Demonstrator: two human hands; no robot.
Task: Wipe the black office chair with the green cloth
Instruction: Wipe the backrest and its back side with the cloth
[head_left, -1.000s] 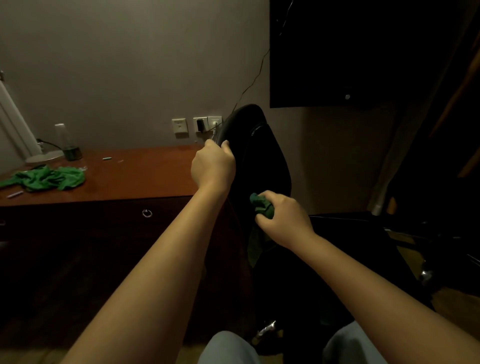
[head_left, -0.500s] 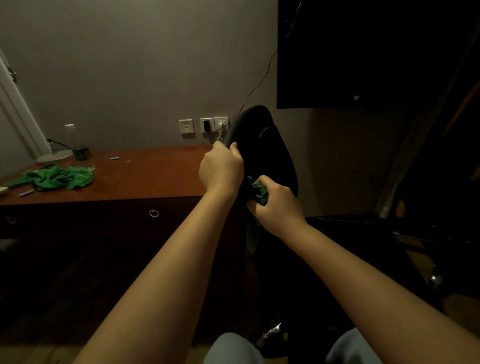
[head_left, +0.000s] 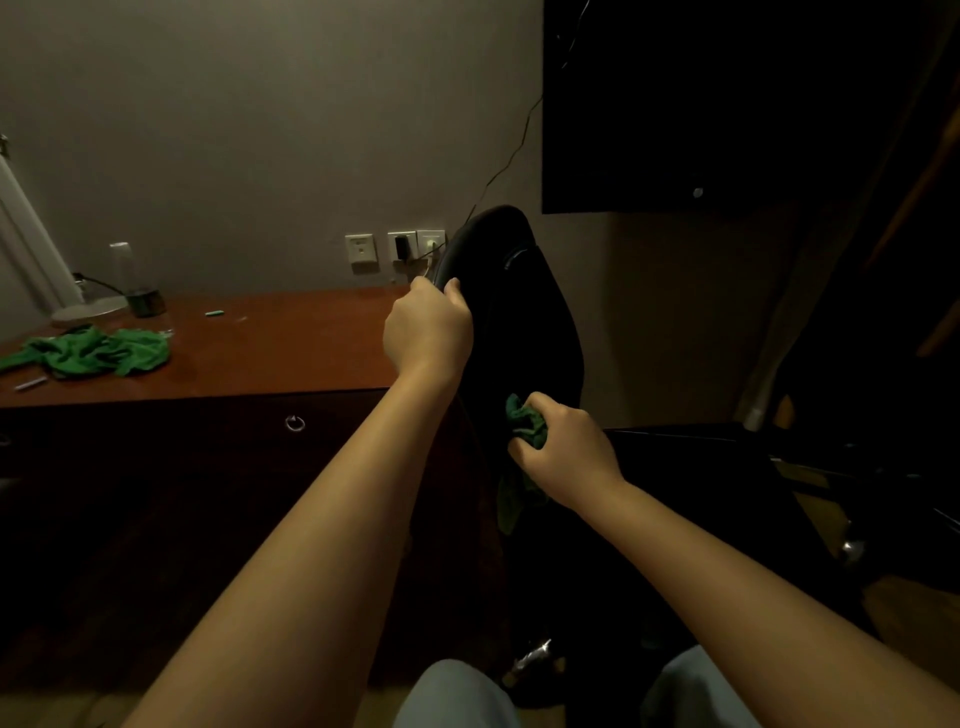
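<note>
The black office chair (head_left: 524, 312) stands in the middle of the view, its backrest seen edge-on and its seat dark at the lower right. My left hand (head_left: 428, 332) grips the left edge of the backrest near the top. My right hand (head_left: 563, 449) holds a bunched green cloth (head_left: 527, 423) against the lower part of the backrest, with a tail of cloth hanging below the hand. The chair's base is lost in shadow.
A red-brown wooden desk (head_left: 270, 343) with drawers stands left of the chair, against the wall. On it lie a second green cloth (head_left: 93, 353), a lamp base (head_left: 88, 312) and a small cup. Wall sockets (head_left: 400, 247) and a dark wall panel (head_left: 675, 104) are behind the chair.
My right hand with the green cloth has slid down the backrest from beside my left hand to the lower part. My left hand has kept its grip on the backrest edge.
</note>
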